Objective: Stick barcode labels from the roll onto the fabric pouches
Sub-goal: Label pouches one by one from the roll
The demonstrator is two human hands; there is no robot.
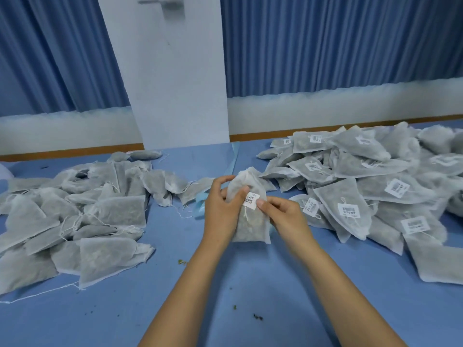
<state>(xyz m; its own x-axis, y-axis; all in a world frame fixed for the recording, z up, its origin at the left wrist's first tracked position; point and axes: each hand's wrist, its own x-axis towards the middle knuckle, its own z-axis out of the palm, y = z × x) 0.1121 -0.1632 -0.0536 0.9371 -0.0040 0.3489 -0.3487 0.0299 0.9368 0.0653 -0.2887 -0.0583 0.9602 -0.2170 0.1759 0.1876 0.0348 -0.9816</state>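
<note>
- Head view shows one pouch held upright just above the blue table, between two heaps, with a barcode label on its upper front
- Left hand grips the pouch's upper left part, fingers curled round the gathered top and thumb laid at the label's left edge
- Right hand pinches the pouch at its right edge, thumb tip against the label's right end and the other fingers curled behind the fabric
- Judging by its look, the pouch is thin non-woven cloth with loose dried filling: light, limp and yielding, so the label probably needs fingers behind it as backing to take a firm press
- Best hold seems to be the flat sides or just under the gathered top; the thin drawstring looks too slight to carry by, and the fabric may crease under the label
- Unlabelled pile lies to the left and labelled pile to the right, both on the table
- Pale blue strip lies just behind the left hand, perhaps label backing; the roll itself cannot be made out
</note>
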